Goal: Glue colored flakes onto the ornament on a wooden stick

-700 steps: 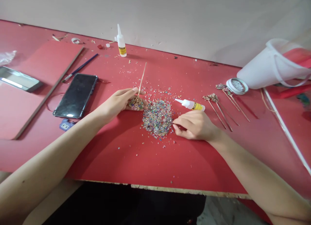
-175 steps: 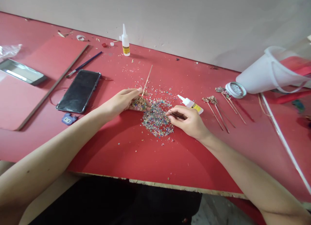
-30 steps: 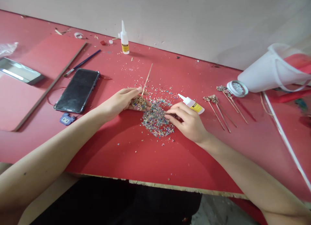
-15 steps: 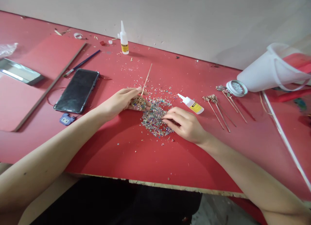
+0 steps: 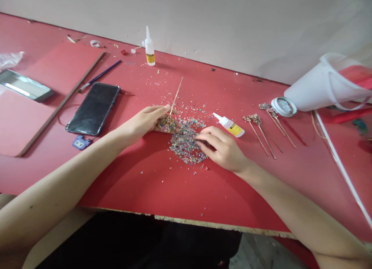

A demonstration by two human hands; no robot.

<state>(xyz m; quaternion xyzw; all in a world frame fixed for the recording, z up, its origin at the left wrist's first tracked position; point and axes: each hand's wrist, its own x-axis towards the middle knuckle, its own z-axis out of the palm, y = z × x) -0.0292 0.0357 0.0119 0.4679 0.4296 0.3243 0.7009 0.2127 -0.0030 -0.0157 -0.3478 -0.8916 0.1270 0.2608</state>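
Gold hairpin (image 5: pixel 171 114) sits pinched in our left hand (image 5: pixel 145 120), ornament braced steady on the table (image 5: pixel 151 184). At frame centre, our right hand (image 5: pixel 222 149) pinches fingertips together over the glitter chips (image 5: pixel 186 143); whether it holds anything, we cannot tell.

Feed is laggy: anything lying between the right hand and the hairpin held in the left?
Only loose chips: the chip pile lies between the right hand and the hairpin in the left hand. Nothing solid.

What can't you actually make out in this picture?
- Head view: what the right hand pinches over the chip pile; fingers hide it.
- Ornament in the left hand: too small.
- White bucket: cut by the right edge.
- Glue bottle label: too small.
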